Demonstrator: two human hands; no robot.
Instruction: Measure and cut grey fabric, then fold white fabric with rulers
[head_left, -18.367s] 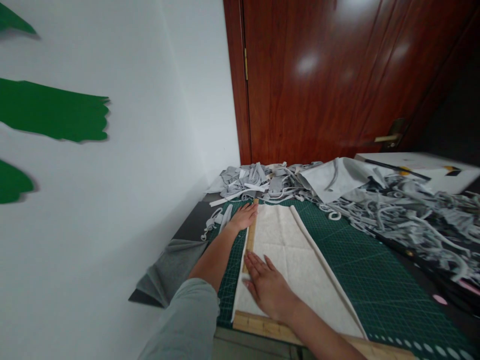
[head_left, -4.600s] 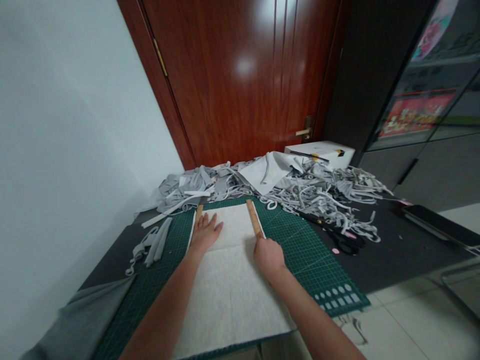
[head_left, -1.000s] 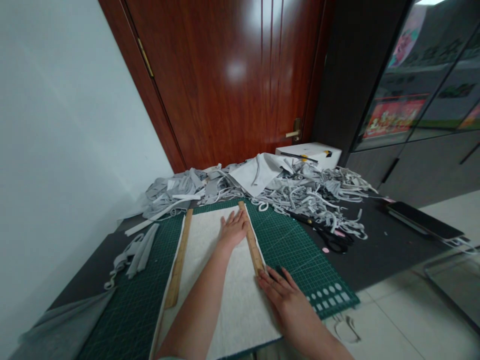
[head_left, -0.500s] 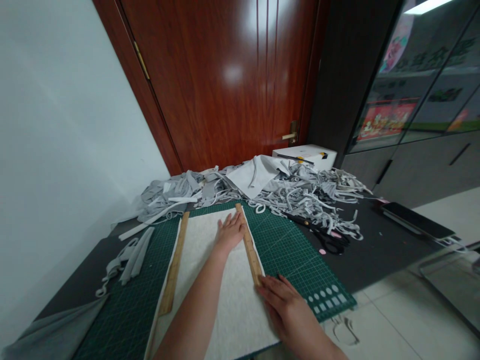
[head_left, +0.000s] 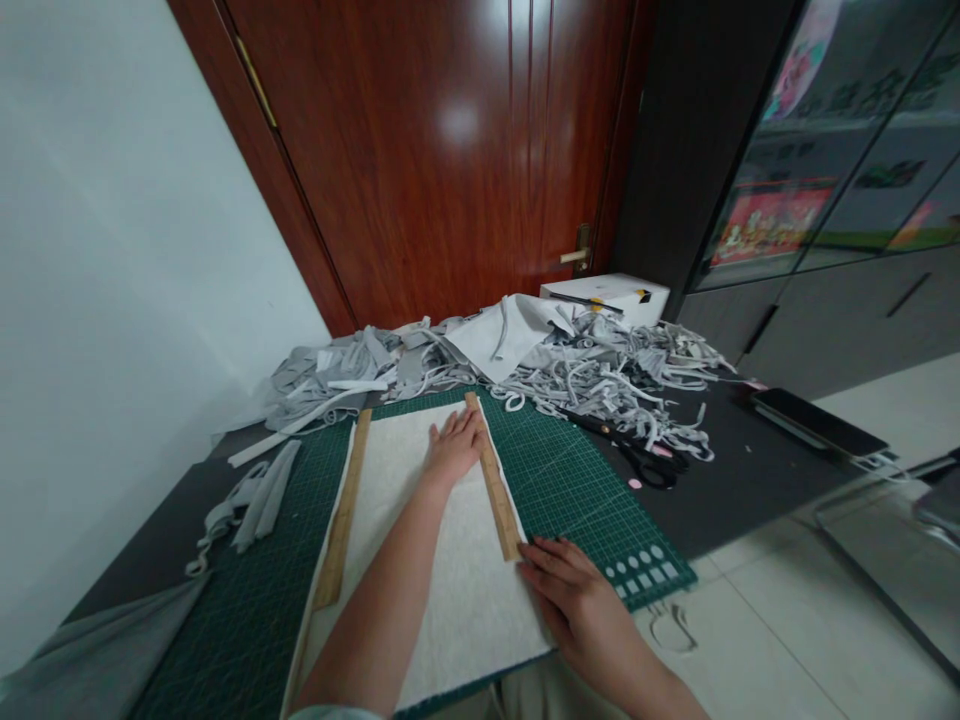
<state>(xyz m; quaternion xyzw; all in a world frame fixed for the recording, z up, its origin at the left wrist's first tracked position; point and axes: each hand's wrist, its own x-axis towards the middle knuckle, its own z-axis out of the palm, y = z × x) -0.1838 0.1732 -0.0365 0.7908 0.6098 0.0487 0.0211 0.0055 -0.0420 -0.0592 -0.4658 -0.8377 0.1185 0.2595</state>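
Observation:
A cream-white piece of fabric [head_left: 450, 600] lies flat on a green cutting mat [head_left: 574, 490]. Two wooden rulers rest along its long sides, one on the left [head_left: 343, 520] and one on the right [head_left: 498, 485]. My left hand [head_left: 455, 448] is spread flat on the fabric near the far end, its fingertips touching the right ruler. Beside that ruler's near end, my right hand [head_left: 574, 592] has its fingers stretched along the fabric's right edge. Its thumb is partly hidden.
A heap of grey fabric scraps [head_left: 600, 370] runs along the back, with a white box [head_left: 630, 298] behind it. Black scissors [head_left: 646, 462] lie right of the mat. Grey strips [head_left: 266, 500] and a folded grey cloth [head_left: 112, 640] are at left. A black flat device [head_left: 817, 420] sits far right.
My right fingertips have slipped off the right ruler's near end onto the fabric edge beside it. My left hand stays in place on the fabric. The view has shifted slightly.

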